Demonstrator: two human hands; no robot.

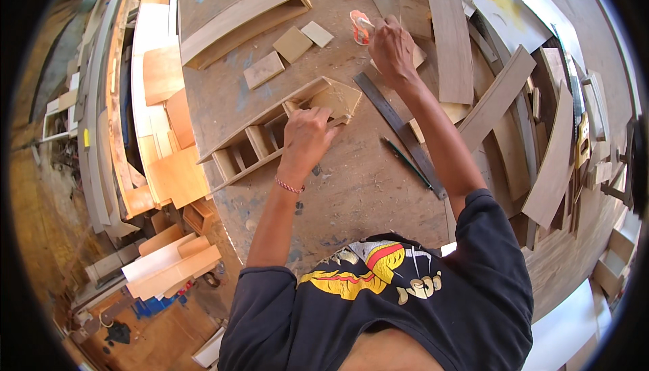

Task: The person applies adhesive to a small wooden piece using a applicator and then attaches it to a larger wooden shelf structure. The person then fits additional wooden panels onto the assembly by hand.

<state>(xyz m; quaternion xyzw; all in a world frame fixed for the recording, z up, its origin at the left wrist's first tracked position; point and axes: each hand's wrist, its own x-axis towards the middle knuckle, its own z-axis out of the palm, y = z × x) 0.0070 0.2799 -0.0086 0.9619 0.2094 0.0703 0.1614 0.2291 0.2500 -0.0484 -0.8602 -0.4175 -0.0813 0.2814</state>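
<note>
Wooden compartment box (259,142), lying aslant on the workbench (351,212) left of centre, its open side up and its cells parted by upright dividers. The left hand (307,138) rests over its near wall, toward the right end; the fingers are bent, and whether they clamp the wall cannot be told. The right hand (393,45), farther off and to the right, has its fingers closed on a slim pale stick (366,22), whose tip lies at a small orange-and-white container (361,35). Beyond the box lie three small wood pieces (293,44) and, at the far left, a longer hollow wooden box (243,21). Right of the compartment box, a dark straightedge (394,130) lies obliquely, with a pencil (407,163) near its left edge. Loose boards (447,33) overlap farther right, beside a handsaw (581,141).
</note>
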